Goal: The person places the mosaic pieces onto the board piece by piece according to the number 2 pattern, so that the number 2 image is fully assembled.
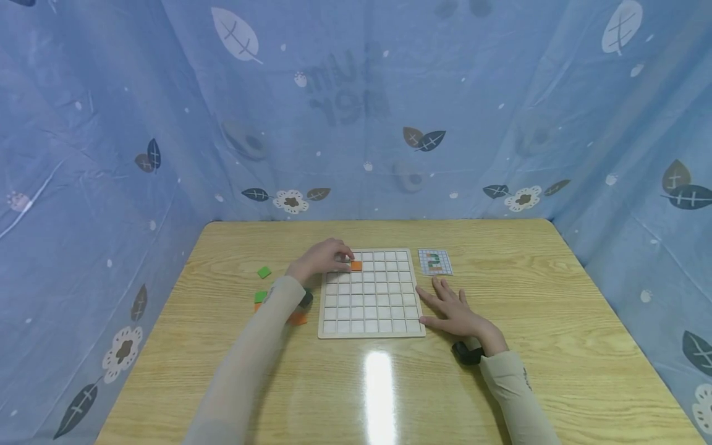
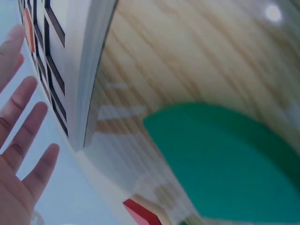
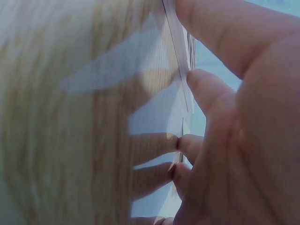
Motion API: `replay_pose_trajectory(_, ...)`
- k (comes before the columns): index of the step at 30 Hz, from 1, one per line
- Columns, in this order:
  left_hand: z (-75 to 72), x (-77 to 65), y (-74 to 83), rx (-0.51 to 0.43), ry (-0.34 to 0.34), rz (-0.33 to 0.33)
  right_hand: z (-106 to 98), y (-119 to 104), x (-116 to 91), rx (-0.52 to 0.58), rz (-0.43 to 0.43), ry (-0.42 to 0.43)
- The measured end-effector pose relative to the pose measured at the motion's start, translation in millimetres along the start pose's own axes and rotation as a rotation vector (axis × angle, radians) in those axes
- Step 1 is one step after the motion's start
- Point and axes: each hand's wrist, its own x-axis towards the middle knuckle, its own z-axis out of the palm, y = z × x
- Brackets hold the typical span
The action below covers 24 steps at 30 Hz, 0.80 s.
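A square wooden board (image 1: 369,295) with a grid of white cells lies mid-table. An orange tile (image 1: 356,266) sits flat in a cell of its upper rows. At that tile's left side, the thumb and index finger of my left hand (image 1: 324,256) touch or nearly touch it. The left wrist view shows the other fingers (image 2: 18,145) spread and straight, beside the same orange tile (image 2: 29,30). My right hand (image 1: 457,314) rests with spread fingers at the board's right edge, holding nothing. In the right wrist view its fingers (image 3: 201,89) meet the tabletop and board edge.
A small card (image 1: 436,262) with a coloured grid pattern lies right of the board. To the left are a lone green tile (image 1: 264,272), another green tile (image 1: 260,296) and orange tiles (image 1: 298,318), partly behind the left sleeve. A patterned blue curtain (image 1: 367,123) surrounds the table.
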Motion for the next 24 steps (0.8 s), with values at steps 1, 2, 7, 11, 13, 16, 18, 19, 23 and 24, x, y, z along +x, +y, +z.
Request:
replay_pose_trajectory(1, -0.5, -0.8, -1.0, -0.003, 0.001, -0.001, -0.2, -0.4, -0.2, 0.004, 0.000, -0.001)
replay_pose_trajectory(2, -0.9, -1.6, -2.2, -0.002, 0.004, -0.002, -0.3, -0.7, -0.4, 0.007, 0.001, -0.003)
replay_pose_trajectory(7, -4.4, -6.3, -7.0, 0.001, 0.025, -0.023, -1.1, -2.2, -0.9, 0.013, 0.004, -0.008)
replay_pose_trajectory(11, -9.1, -11.7, -8.6, -0.034, 0.041, -0.041, -1.1, -2.3, -1.3, 0.011, 0.007, -0.007)
replay_pose_trajectory(13, -11.5, -14.5, -9.8, -0.039, 0.047, -0.042, -0.9, -2.0, -1.5, 0.010, 0.008, -0.007)
replay_pose_trajectory(16, -14.9, -18.3, -12.6, -0.043, 0.054, -0.048, -1.1, -2.1, -1.6, 0.018, 0.007, -0.005)
replay_pose_trajectory(18, -16.4, -20.8, -15.3, -0.046, 0.062, -0.048, -1.2, -2.1, -1.7, 0.021, 0.008, -0.004)
replay_pose_trajectory(19, -17.1, -22.1, -16.7, -0.057, 0.066, -0.051, -1.2, -2.1, -1.7, 0.022, 0.008, -0.004)
replay_pose_trajectory(23, -19.0, -27.8, -23.3, -0.075, 0.076, -0.058, -1.1, -1.7, -1.6, 0.014, 0.008, -0.004)
replay_pose_trajectory(24, -19.7, -29.4, -24.7, -0.080, 0.079, -0.061, -1.1, -1.6, -1.5, 0.013, 0.008, -0.005)
